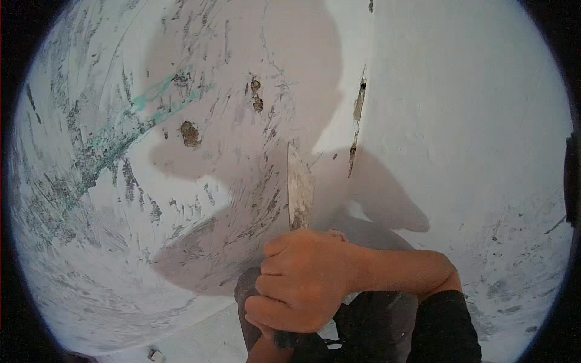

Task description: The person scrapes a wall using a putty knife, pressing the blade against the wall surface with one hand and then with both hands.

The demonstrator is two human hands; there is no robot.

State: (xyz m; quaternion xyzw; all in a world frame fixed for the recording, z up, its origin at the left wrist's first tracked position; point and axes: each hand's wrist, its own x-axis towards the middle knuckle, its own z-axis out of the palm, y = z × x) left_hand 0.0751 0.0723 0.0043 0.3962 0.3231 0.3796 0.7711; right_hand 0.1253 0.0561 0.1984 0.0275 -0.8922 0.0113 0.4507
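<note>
My right hand is closed in a fist in front of my lap. Out of its top rises the flat, stained metal blade of a putty knife, with its slanted tip pointing up toward the wall. Fingers hide the handle. Whether the tip touches the wall, I cannot tell. Of my left arm only a short stretch shows below the fist; the left hand is mostly hidden behind the right. A dark band or object sits just under the fist. Facing me, the white wall carries dark scrape marks and greenish streaks.
A brown hole and a smaller double pit break the plaster. Along the corner with the right-hand wall runs a chipped crack. A small chunk lies at lower left. At the right rim is a dark object.
</note>
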